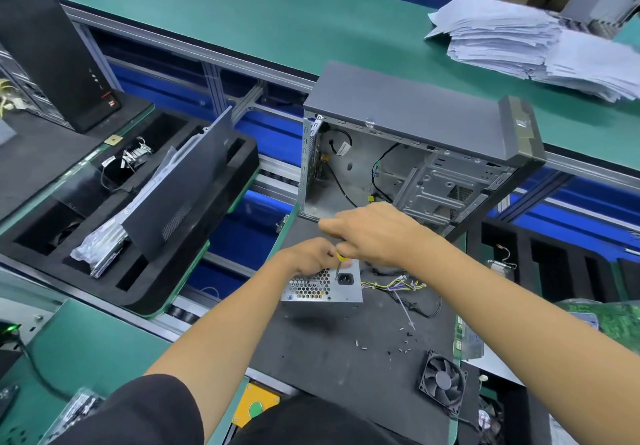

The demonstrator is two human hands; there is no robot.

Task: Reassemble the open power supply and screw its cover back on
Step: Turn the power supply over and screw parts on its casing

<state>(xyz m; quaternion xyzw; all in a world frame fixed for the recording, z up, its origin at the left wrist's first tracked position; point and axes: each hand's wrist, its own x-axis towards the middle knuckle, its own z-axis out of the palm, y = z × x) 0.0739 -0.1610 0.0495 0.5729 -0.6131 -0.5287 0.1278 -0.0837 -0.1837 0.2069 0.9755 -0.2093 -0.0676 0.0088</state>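
Sitting at lower centre on a dark mat (346, 347), the power supply (323, 287) is gripped by the left hand (308, 257), while the right hand (377, 233) clenches a yellow-handled screwdriver (341, 262) over it. Behind stands an open computer case (415, 153); green benches (242, 21) and stacked papers (519, 42) fill the upper frame.

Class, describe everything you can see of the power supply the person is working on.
The power supply is a small box of bare silvery metal, resting on the dark mat in front of the open computer case. Its near face has a honeycomb vent grille and a black mains socket. Yellow, purple and black wires trail from its right side. The left hand holds its top edge, while the right hand brings a yellow-handled screwdriver down against that face.
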